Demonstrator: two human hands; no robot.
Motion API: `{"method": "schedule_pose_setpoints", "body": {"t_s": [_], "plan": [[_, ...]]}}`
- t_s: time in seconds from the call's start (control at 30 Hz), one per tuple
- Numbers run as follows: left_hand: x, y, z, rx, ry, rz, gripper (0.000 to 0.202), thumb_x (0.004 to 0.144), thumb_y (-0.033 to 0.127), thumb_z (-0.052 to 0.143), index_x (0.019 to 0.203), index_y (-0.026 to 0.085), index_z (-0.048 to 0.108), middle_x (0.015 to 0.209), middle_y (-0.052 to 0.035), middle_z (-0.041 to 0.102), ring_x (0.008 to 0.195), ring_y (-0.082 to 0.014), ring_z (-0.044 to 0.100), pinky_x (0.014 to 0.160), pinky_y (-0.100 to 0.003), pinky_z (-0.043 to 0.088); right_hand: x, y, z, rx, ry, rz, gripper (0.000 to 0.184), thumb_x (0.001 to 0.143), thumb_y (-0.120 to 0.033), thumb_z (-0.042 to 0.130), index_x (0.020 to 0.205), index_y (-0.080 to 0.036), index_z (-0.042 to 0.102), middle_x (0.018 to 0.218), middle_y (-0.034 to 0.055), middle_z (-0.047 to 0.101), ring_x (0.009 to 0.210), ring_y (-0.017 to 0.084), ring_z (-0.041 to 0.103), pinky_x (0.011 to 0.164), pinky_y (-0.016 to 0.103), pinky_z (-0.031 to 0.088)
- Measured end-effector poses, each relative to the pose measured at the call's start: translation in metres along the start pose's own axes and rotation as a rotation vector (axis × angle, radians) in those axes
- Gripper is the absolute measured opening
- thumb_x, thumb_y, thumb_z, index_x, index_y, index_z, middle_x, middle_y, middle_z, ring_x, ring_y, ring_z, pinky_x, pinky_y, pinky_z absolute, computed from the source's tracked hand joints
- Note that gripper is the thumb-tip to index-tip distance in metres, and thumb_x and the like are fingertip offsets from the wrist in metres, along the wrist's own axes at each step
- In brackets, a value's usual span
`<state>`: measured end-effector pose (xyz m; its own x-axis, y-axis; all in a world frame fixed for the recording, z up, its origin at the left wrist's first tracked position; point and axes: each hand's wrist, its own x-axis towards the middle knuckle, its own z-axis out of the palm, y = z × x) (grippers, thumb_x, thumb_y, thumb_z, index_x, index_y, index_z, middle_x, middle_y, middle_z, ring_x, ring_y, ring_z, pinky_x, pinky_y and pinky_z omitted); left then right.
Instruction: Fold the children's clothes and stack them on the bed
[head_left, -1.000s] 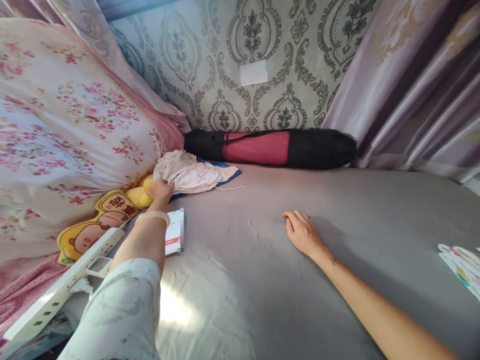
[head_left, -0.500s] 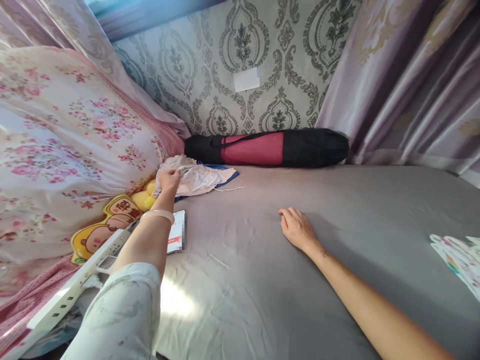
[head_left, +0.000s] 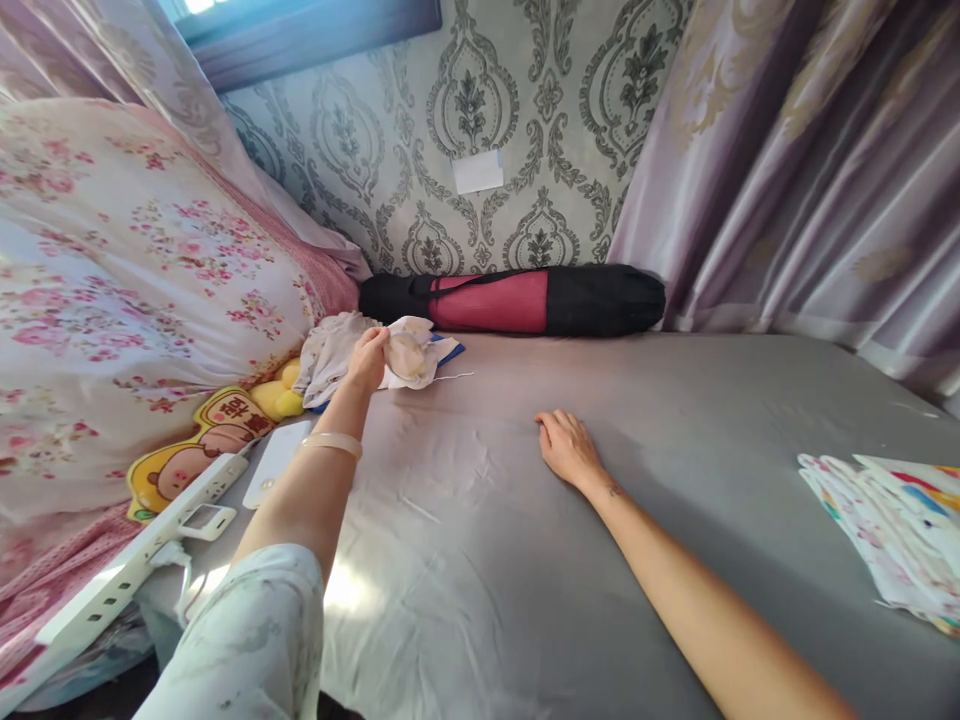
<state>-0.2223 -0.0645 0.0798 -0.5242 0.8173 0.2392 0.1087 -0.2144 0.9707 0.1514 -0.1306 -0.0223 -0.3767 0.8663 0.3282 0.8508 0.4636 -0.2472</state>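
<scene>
My left hand [head_left: 368, 357] is closed on a pale crumpled cloth [head_left: 405, 355] and lifts part of it off the grey bed sheet [head_left: 525, 560], close to the floral quilt [head_left: 127, 290]. A blue edge of another fabric [head_left: 451, 349] shows under the cloth. A light bangle sits on my left wrist. My right hand [head_left: 568, 450] lies flat on the sheet in the middle of the bed, fingers stretched out, holding nothing.
A black and red roll bag [head_left: 517, 300] lies along the patterned wall. A phone [head_left: 275, 463], a white power strip [head_left: 127, 570], a yellow plush [head_left: 279, 392] and a cartoon pillow [head_left: 191, 450] lie at the left. Folded printed fabric [head_left: 892, 530] sits at the right, by the curtain [head_left: 810, 180].
My left hand has moved right from the yellow plush, taken hold of the pale cloth and pulled it up and over. My right hand stays flat on the sheet. The view has tilted up.
</scene>
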Motion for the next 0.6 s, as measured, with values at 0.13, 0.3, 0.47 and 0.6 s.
{"method": "schedule_pose_setpoints", "body": {"t_s": [0.13,0.3,0.47,0.6], "plan": [[-0.027,-0.003,0.027,-0.227,-0.067,-0.053,0.028,0.069,0.038,0.071,0.073,0.018,0.052,0.064,0.0041,0.052,0.062,-0.0109,0.053,0.065,-0.022,0.043,0.0,0.0,0.0,0.017,-0.007,0.012,0.029,0.097,-0.019,0.041,0.114,-0.02,0.064,0.108,0.0084,0.065,0.102,0.022,0.056,0.087,0.03,0.039],[-0.067,-0.002,0.059,-0.369,-0.166,-0.125,0.027,0.074,0.034,0.073,0.072,0.018,0.051,0.063,0.0039,0.054,0.058,-0.0108,0.053,0.062,-0.023,0.043,0.002,0.004,0.0,0.079,-0.027,0.022,0.029,0.096,-0.019,0.042,0.113,-0.02,0.066,0.108,0.0088,0.066,0.103,0.021,0.057,0.09,0.03,0.039],[-0.105,-0.003,0.086,-0.4,-0.323,-0.159,0.029,0.075,0.038,0.073,0.073,0.019,0.051,0.064,0.0034,0.055,0.057,-0.0105,0.054,0.058,-0.022,0.044,0.003,0.011,0.003,0.226,-0.019,0.037,0.024,0.095,-0.02,0.047,0.107,-0.02,0.068,0.103,0.0073,0.067,0.1,0.019,0.059,0.091,0.03,0.042],[-0.133,-0.004,0.106,-0.342,-0.429,-0.154,0.034,0.074,0.046,0.073,0.076,0.019,0.053,0.062,0.0039,0.054,0.054,-0.0098,0.05,0.05,-0.021,0.038,0.005,0.015,0.005,0.486,0.054,0.061,0.024,0.091,-0.02,0.049,0.108,-0.019,0.066,0.1,0.0063,0.067,0.089,0.016,0.062,0.084,0.029,0.048]]}}
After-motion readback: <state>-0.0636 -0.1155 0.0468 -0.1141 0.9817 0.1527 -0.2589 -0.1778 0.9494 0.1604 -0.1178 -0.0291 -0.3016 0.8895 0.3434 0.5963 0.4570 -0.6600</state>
